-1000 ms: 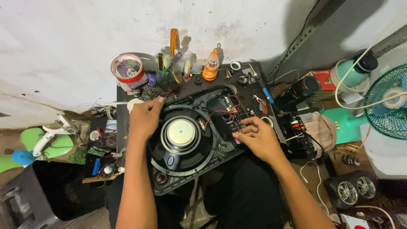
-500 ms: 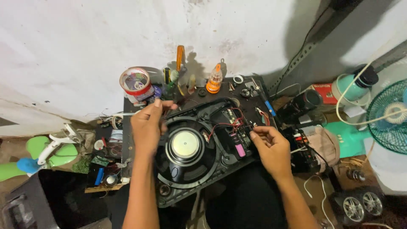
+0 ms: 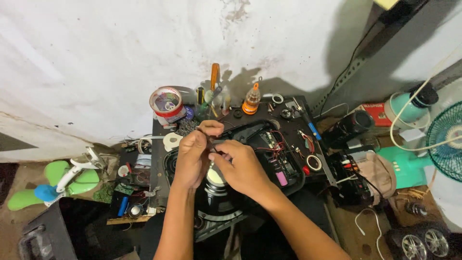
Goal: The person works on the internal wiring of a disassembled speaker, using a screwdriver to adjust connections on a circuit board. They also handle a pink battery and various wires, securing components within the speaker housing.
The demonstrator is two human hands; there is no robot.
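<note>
Both hands are brought together over the opened speaker [image 3: 226,192].
A thin metal tool [image 3: 217,142] is pinched between the left hand [image 3: 192,156] and the right hand [image 3: 240,166], fingers pressed together, near the desk [image 3: 159,159].

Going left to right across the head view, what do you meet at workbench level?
Green and white fan → tape roll → left hand → right hand → pink part in the opened speaker case → small white ring → black cylinder → teal fan grille.

wall [image 3: 96,58]: white, stained | floor [image 3: 29,231]: brown | shadow: upper right
</note>
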